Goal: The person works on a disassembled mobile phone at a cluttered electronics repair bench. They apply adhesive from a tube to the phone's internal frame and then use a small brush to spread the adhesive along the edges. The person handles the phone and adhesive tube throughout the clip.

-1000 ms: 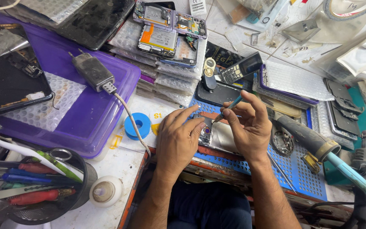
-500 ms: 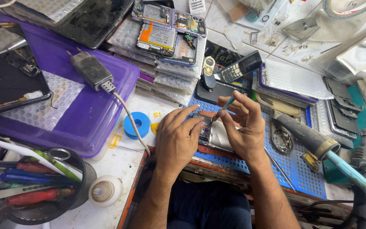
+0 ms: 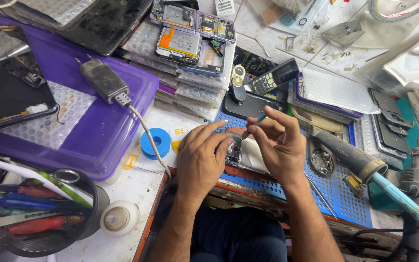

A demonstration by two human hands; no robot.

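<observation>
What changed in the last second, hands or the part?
Hardly anything: the right hand tilted its thin blue-handled tool slightly, tip on the small opened device. The left hand still steadies that device on the blue perforated mat. Nothing taken up or let go.

Small device (image 3: pixel 233 151) on perforated mat (image 3: pixel 335 194), centre, between left hand (image 3: pixel 202 160) and right hand (image 3: pixel 280 148). Thin tool (image 3: pixel 253 127), possibly screwdriver, in right hand, tip over device. Tape roll (image 3: pixel 155 143) left of left hand. Charger (image 3: pixel 104 80) on lidded box (image 3: pixel 98 131), far left. Soldering iron (image 3: pixel 360 162) right of right hand.
</observation>
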